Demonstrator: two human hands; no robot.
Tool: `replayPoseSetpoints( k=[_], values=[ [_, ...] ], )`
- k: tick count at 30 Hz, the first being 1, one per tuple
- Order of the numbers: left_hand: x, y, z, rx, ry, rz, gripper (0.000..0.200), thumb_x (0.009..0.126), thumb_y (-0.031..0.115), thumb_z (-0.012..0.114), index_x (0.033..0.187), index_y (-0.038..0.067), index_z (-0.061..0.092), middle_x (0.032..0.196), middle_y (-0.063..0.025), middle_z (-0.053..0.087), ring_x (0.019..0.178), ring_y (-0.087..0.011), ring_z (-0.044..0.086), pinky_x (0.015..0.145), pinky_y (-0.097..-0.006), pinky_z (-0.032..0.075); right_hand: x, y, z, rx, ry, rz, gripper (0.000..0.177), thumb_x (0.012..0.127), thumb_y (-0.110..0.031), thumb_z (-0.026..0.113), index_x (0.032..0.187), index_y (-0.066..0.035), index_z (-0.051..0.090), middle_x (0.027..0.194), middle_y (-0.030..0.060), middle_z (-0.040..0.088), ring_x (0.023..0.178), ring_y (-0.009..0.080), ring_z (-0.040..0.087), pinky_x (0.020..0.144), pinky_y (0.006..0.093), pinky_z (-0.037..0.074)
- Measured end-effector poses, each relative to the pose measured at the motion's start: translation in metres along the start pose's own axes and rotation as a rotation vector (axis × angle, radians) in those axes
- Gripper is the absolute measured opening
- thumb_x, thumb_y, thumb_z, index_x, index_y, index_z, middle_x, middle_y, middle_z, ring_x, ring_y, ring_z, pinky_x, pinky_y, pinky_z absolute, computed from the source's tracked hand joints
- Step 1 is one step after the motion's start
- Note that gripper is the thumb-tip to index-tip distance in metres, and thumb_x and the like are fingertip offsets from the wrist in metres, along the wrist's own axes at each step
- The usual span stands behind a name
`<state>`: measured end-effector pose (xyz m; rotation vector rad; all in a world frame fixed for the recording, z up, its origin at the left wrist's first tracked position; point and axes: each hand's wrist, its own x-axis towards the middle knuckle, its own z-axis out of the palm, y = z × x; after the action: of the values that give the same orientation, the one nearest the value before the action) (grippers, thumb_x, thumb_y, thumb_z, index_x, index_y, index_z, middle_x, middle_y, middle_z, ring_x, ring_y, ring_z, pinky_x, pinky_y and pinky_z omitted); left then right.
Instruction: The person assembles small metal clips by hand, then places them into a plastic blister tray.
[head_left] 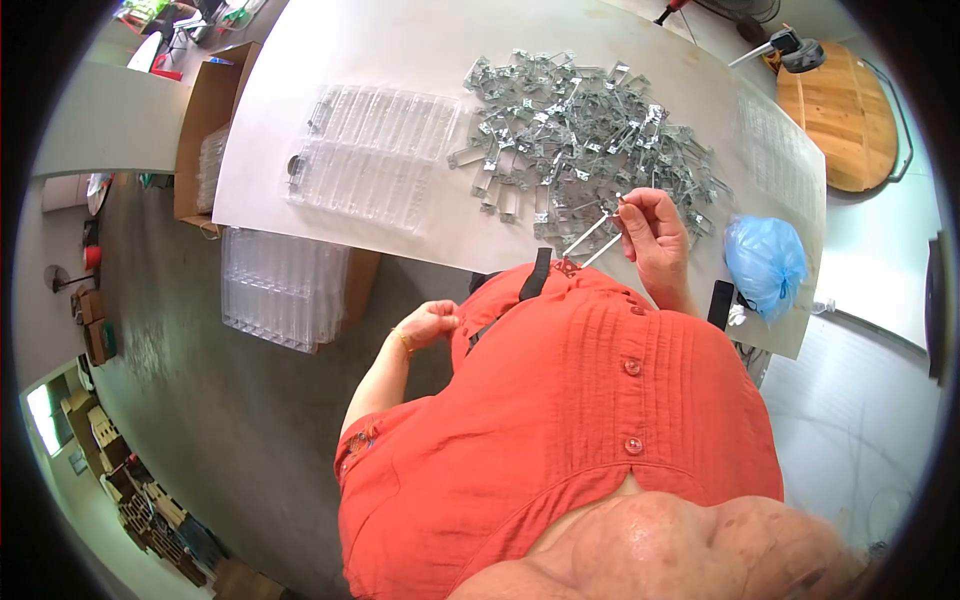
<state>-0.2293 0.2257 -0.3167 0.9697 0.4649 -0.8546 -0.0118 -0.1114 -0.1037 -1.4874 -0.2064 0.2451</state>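
A white counter (330, 60) is shown above a grey floor (200, 380), which lies open beside the left hand (430, 322). That hand is curled closed off the counter's near edge. A metal clip (587, 237) is pinched in the right hand (650, 235), with the clip pile (570, 130) just beyond.

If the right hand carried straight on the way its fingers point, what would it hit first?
Probably the pile of metal clips: the right hand, pinching thin metal strips, points into its near edge. Its height above the pile is unclear.
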Motion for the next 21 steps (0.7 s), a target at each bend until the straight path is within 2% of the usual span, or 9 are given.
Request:
replayPoseSetpoints(
  k=[3,5,7,8,11,13,16,19,21],
  values=[
    [0.028,0.001,0.005,0.032,0.272,0.001,0.005,0.089,0.004,0.066,0.092,0.006,0.063,0.081,-0.0003,0.064,0.074,-0.0133,0.062,0.072,-0.0308,0.053,0.001,-0.002,-0.002,-0.006,0.003,-0.011,0.01,0.103,-0.012,0.06,0.111,-0.006,0.059,0.085,-0.001,0.06,0.057,0.003,0.044,0.05,0.018,0.034],
    [0.053,0.01,0.013,0.565,0.576,-0.034,0.012,0.087,0.014,0.069,0.085,0.004,0.063,0.073,-0.0037,0.066,0.068,-0.0145,0.064,0.062,-0.0335,0.053,0.004,-0.002,-0.005,0.006,0.01,-0.014,0.01,0.103,-0.013,0.06,0.111,-0.006,0.058,0.084,-0.0011,0.059,0.057,0.0031,0.045,0.05,0.0181,0.034],
    [0.082,0.02,0.012,1.005,0.818,0.241,0.023,0.088,0.023,0.07,0.084,0.002,0.063,0.072,-0.0047,0.067,0.069,-0.015,0.065,0.063,-0.0336,0.053,0.006,-0.008,-0.005,0.027,0.028,0.018,0.01,0.103,-0.013,0.061,0.11,-0.005,0.058,0.082,-0.0012,0.059,0.058,0.0034,0.045,0.051,0.0183,0.035],
    [0.093,0.033,0.019,0.817,0.742,0.312,0.026,0.091,0.026,0.068,0.086,0.001,0.063,0.073,-0.0046,0.067,0.07,-0.0152,0.065,0.065,-0.0332,0.053,0.008,-0.012,-0.005,0.034,0.038,0.035,0.011,0.102,-0.013,0.062,0.109,-0.005,0.058,0.081,-0.0012,0.059,0.058,0.0035,0.045,0.051,0.0184,0.036],
    [0.058,0.13,0.12,0.23,0.417,0.57,0.033,0.1,0.032,0.061,0.092,0.001,0.063,0.083,-0.0054,0.069,0.075,-0.0153,0.064,0.072,-0.0327,0.053,0.01,-0.014,-0.003,0.04,0.019,0.044,0.01,0.103,-0.013,0.062,0.109,-0.005,0.059,0.081,-0.0007,0.059,0.058,0.0035,0.046,0.051,0.0184,0.036],
    [0.035,0.174,0.17,0.223,0.21,0.724,0.037,0.107,0.037,0.052,0.105,0.002,0.061,0.094,-0.007,0.07,0.079,-0.0146,0.064,0.076,-0.0312,0.052,0.012,-0.016,0.003,0.053,-0.025,0.054,0.008,0.103,-0.012,0.061,0.109,-0.006,0.059,0.081,-0.0011,0.06,0.059,0.0033,0.046,0.052,0.0188,0.037],
    [0.007,0.218,0.219,0.133,0.009,0.549,0.045,0.109,0.045,0.043,0.118,0.003,0.057,0.1,-0.0078,0.07,0.082,-0.0135,0.064,0.075,-0.029,0.05,0.015,-0.018,0.014,0.054,-0.056,0.074,0.007,0.102,-0.01,0.061,0.108,-0.006,0.06,0.082,-0.0025,0.06,0.061,0.0027,0.047,0.053,0.0186,0.038],
    [0.01,0.226,0.218,0.19,-0.174,0.377,0.054,0.107,0.054,0.038,0.124,0.005,0.055,0.108,-0.0108,0.068,0.083,-0.015,0.065,0.076,-0.0274,0.051,0.018,-0.015,0.021,0.018,-0.025,0.063,0.007,0.102,-0.009,0.062,0.108,-0.007,0.06,0.083,-0.0035,0.06,0.062,0.0022,0.048,0.054,0.0187,0.04],
    [0.017,0.219,0.216,0.085,-0.234,0.316,0.054,0.108,0.052,0.035,0.122,0.004,0.056,0.098,-0.0099,0.066,0.072,-0.0138,0.059,0.064,-0.0248,0.045,0.017,-0.018,0.025,0.041,-0.002,0.052,0.007,0.102,-0.008,0.062,0.108,-0.007,0.061,0.084,-0.0044,0.06,0.065,0.002,0.05,0.058,0.0193,0.043]
  ],
)
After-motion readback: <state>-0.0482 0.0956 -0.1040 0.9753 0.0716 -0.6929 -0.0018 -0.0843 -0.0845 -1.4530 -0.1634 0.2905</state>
